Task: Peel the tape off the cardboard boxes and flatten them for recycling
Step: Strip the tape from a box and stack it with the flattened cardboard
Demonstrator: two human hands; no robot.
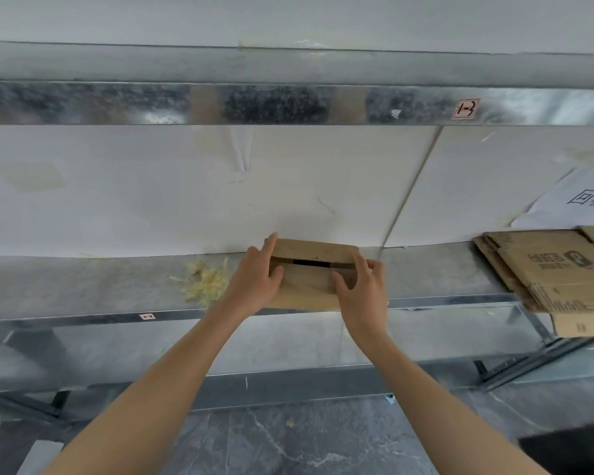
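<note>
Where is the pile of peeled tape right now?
In the head view, the pile of peeled tape lies on the metal shelf, just left of the left hand and the cardboard box it touches.

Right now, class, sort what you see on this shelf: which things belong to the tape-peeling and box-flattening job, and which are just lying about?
Belongs to the job:
- cardboard box, under both hands
- left hand and right hand
- stack of flattened boxes at the right
- clump of peeled tape on the shelf

Just lying about:
- printed white sheet
- shelf label
- dark object on the floor
</note>
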